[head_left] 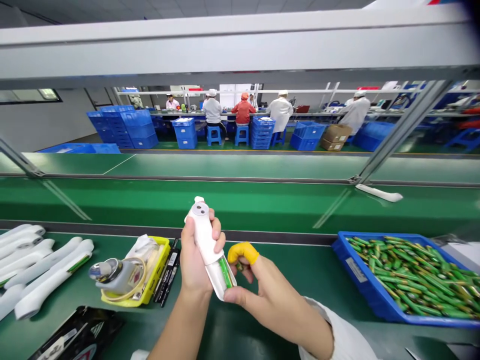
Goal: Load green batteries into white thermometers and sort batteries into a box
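My left hand (195,260) is wrapped round a white handheld device (205,235), held upright with its round head at the top. The open battery compartment at its lower end shows a green battery (225,272). My right hand (262,295) wears a yellow finger cot (243,251) on one finger and pinches at the compartment's lower end, fingers on the battery and the case.
A blue bin (360,272) of green batteries sits at right. Several white devices (41,272) lie at left. A yellow tray (159,272) holds a metal dispenser (112,274), with black pens (168,275) beside it. A green conveyor (240,200) runs behind, carrying one white device (378,192). Workers sit far back.
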Demonstrator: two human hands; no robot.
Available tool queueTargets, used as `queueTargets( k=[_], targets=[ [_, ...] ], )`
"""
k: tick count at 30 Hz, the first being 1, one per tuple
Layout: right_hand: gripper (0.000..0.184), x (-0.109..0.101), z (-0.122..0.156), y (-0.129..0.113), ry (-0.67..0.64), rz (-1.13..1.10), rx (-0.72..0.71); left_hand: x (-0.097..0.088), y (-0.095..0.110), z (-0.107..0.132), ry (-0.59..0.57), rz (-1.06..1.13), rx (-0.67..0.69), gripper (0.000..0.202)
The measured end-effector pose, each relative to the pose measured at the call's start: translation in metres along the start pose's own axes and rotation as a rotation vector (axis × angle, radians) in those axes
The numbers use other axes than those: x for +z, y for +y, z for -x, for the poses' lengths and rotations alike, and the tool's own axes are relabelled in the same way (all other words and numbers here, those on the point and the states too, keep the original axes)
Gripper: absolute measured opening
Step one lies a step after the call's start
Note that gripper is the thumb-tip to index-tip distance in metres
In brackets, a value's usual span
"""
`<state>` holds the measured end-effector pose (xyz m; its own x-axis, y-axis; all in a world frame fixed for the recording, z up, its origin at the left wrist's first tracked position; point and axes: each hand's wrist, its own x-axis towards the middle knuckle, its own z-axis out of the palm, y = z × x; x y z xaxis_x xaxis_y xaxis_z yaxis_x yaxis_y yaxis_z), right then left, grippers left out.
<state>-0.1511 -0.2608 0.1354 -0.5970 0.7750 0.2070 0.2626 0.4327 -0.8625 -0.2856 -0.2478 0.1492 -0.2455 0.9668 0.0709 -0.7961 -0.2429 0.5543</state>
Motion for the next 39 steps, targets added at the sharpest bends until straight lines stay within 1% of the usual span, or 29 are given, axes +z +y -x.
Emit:
queueTargets(
  k=[2, 3, 5, 8, 10, 12, 15, 17, 19, 22, 24, 25, 26, 28, 30, 31, 32, 34, 36, 38, 39],
  targets=[
    [0.019, 0.005, 0.000, 0.005, -0.025, -0.115, 0.093, 0.000, -0.002, 0.001, -0.042, 0.005, 0.037, 0.021],
    [0.017, 0.006, 0.000, 0.007, -0.025, -0.162, 0.114, 0.000, -0.003, 0.001, -0.055, 0.008, 0.048, 0.021],
    [0.016, 0.006, -0.002, 0.009, 0.002, -0.237, 0.105, -0.001, -0.004, 0.000, -0.056, 0.020, 0.056, 0.020],
    [0.018, -0.003, -0.006, 0.009, 0.059, -0.379, 0.058, -0.003, -0.003, -0.004, -0.013, 0.055, 0.026, 0.020],
    [0.019, -0.014, -0.007, 0.007, 0.124, -0.473, 0.076, -0.004, -0.003, -0.006, 0.013, 0.068, -0.007, 0.021],
    [0.017, -0.023, -0.006, 0.004, 0.219, -0.525, 0.101, -0.003, -0.004, -0.007, 0.027, 0.063, -0.034, 0.022],
    [0.017, -0.028, -0.002, 0.000, 0.398, -0.539, 0.093, 0.000, -0.009, -0.005, 0.028, 0.025, -0.054, 0.025],
    [0.018, -0.026, 0.001, -0.002, 0.470, -0.549, 0.101, 0.001, -0.014, -0.004, 0.016, -0.014, -0.053, 0.026],
    [0.022, -0.021, 0.002, -0.003, 0.483, -0.565, 0.134, 0.001, -0.018, -0.001, 0.000, -0.057, -0.043, 0.024],
    [0.029, -0.013, -0.001, -0.003, 0.463, -0.579, 0.199, 0.001, -0.022, 0.004, -0.021, -0.095, -0.054, 0.019],
    [0.030, -0.009, -0.003, 0.000, 0.468, -0.530, 0.230, 0.002, -0.024, 0.008, -0.017, -0.098, -0.069, 0.019],
    [0.028, -0.008, -0.004, 0.001, 0.476, -0.467, 0.231, 0.003, -0.024, 0.009, -0.009, -0.097, -0.071, 0.020],
    [0.026, -0.008, -0.005, 0.002, 0.488, -0.384, 0.215, 0.003, -0.025, 0.010, 0.005, -0.097, -0.067, 0.022],
    [0.018, -0.007, -0.005, 0.005, 0.498, -0.210, 0.132, 0.003, -0.025, 0.009, 0.048, -0.097, -0.048, 0.025],
    [0.013, -0.006, -0.005, 0.007, 0.439, -0.090, 0.006, 0.002, -0.024, 0.006, 0.129, -0.092, -0.019, 0.026],
    [0.018, -0.006, -0.004, 0.008, 0.385, -0.051, -0.058, 0.001, -0.023, 0.004, 0.185, -0.086, 0.004, 0.025],
    [0.026, -0.004, -0.004, 0.008, 0.327, -0.015, -0.117, 0.000, -0.022, 0.002, 0.240, -0.077, 0.034, 0.024],
    [0.041, -0.002, -0.003, 0.010, 0.266, 0.047, -0.229, -0.002, -0.021, 0.001, 0.320, -0.059, 0.103, 0.024],
    [0.041, -0.001, -0.003, 0.012, 0.296, 0.093, -0.317, -0.003, -0.021, 0.001, 0.325, -0.043, 0.157, 0.025],
    [0.038, -0.002, -0.004, 0.015, 0.363, 0.114, -0.365, -0.003, -0.021, 0.003, 0.262, -0.035, 0.170, 0.028],
    [0.037, -0.003, -0.004, 0.016, 0.393, 0.111, -0.359, -0.003, -0.021, 0.005, 0.205, -0.036, 0.165, 0.032]
  ],
)
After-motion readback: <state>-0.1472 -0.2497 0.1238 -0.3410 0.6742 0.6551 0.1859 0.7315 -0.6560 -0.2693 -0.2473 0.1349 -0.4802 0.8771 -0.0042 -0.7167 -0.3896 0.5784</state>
